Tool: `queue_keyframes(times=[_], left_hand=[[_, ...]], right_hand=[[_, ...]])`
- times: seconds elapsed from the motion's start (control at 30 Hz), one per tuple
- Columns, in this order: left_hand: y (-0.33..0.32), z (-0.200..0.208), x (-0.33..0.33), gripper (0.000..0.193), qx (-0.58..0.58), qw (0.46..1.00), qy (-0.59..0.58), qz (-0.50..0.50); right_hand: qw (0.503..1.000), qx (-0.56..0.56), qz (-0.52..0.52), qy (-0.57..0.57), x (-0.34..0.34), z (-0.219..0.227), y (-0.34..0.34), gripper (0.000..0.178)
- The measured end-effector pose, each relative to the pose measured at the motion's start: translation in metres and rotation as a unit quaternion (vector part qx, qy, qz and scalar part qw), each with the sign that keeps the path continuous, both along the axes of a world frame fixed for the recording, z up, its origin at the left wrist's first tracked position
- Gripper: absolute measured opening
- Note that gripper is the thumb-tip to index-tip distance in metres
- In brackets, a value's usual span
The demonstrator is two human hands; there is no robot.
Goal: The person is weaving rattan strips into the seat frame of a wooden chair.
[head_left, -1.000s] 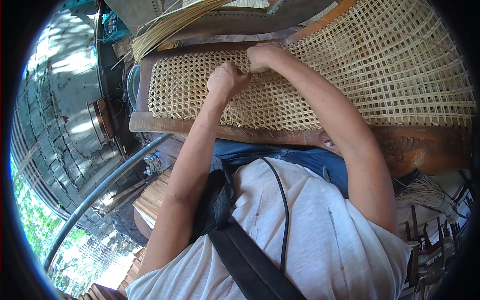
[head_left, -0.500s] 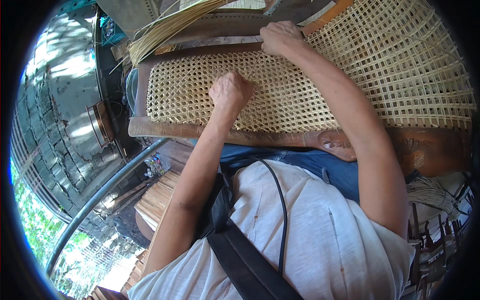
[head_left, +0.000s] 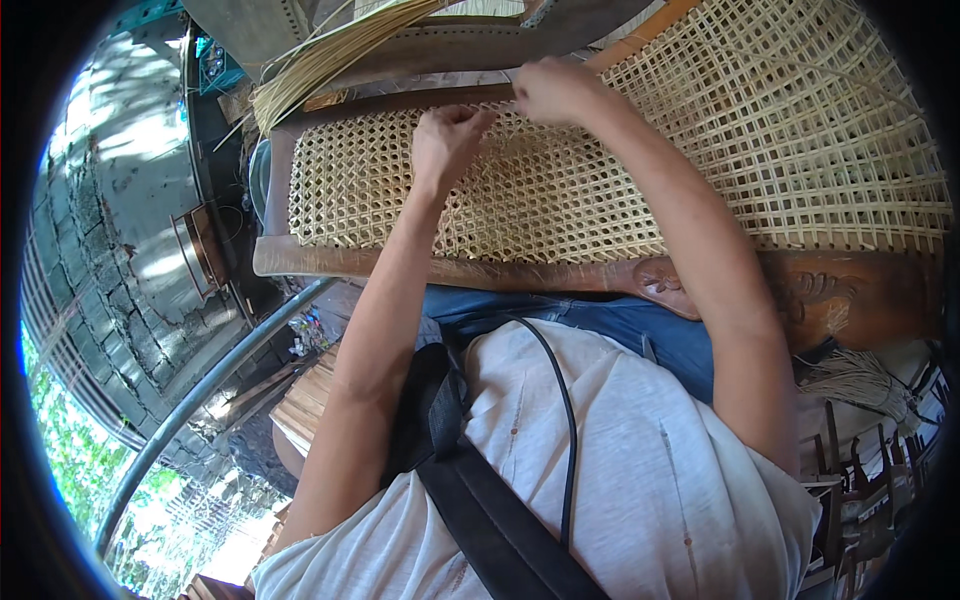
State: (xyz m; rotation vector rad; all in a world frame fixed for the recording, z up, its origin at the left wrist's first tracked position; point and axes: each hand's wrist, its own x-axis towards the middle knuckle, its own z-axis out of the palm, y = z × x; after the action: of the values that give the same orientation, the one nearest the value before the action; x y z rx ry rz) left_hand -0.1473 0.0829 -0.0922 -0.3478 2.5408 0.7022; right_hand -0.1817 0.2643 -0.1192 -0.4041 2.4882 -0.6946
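cane panel: the woven cane panel (head_left: 560, 200) lies in front of your torso, in its brown wooden frame (head_left: 480, 272), near rail along your blue trousers (head_left: 570, 308).
long axis: left to right across your front; the narrower, squared end points to your left, the flaring end to your right, running out at the rim of the view.
weave: tight, with small holes on the left; a looser square grid on the right.
near rail: scuffed and pale-scratched, with a carved motif (head_left: 665, 282) toward the right.
left hand: your left hand (head_left: 447, 145) is over the weave near the far rail, fingers curled in; you cannot tell how tight the grip is, or whether a strip is in it.
right hand: your right hand (head_left: 565, 92), slightly blurred, is at the far rail, fingers bent; its grip and anything held cannot be told.
beyond the far rail: a bundle of cane strips (head_left: 330, 65), and a second wooden frame (head_left: 530, 45) with a row of holes.
left side: a curved metal pipe (head_left: 200, 400), stacked wood (head_left: 305, 400), a sunlit grey block wall (head_left: 150, 170), bright foliage (head_left: 75, 440) low down.
right side: a heap of pale strips (head_left: 860, 385) above dark wooden pieces (head_left: 870, 470).
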Motion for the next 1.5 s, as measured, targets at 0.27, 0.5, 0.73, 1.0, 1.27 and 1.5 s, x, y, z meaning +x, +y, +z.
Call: queue_keyframes(times=[0.27, 0.5, 0.73, 1.0, 1.27, 1.5], left_hand=[[-0.003, 0.008, 0.011, 0.034, -0.158, 0.986, -0.021, -0.056], [-0.008, -0.009, 0.006, 0.036, -0.209, 0.97, -0.015, -0.122], [-0.003, -0.016, 0.001, 0.038, -0.189, 0.97, -0.069, -0.138], [0.014, -0.008, 0.013, 0.036, -0.207, 0.966, -0.033, -0.149], [0.02, -0.006, 0.03, 0.031, -0.245, 0.957, -0.01, -0.155], [0.021, -0.015, 0.023, 0.031, -0.187, 0.955, 0.071, -0.22]], right_hand=[[0.992, 0.031, 0.103, -0.068, 0.012, -0.008, -0.037, 0.027], [0.995, 0.01, 0.095, -0.03, 0.01, -0.007, -0.054, 0.024], [0.959, 0.086, 0.144, -0.229, -0.018, 0.015, -0.043, 0.028], [0.995, 0.054, 0.062, -0.055, 0.003, -0.018, -0.043, 0.033], [0.998, 0.057, -0.012, 0.023, -0.014, -0.021, -0.002, 0.025], [0.99, 0.09, -0.069, 0.08, -0.035, -0.027, 0.027, 0.025]])
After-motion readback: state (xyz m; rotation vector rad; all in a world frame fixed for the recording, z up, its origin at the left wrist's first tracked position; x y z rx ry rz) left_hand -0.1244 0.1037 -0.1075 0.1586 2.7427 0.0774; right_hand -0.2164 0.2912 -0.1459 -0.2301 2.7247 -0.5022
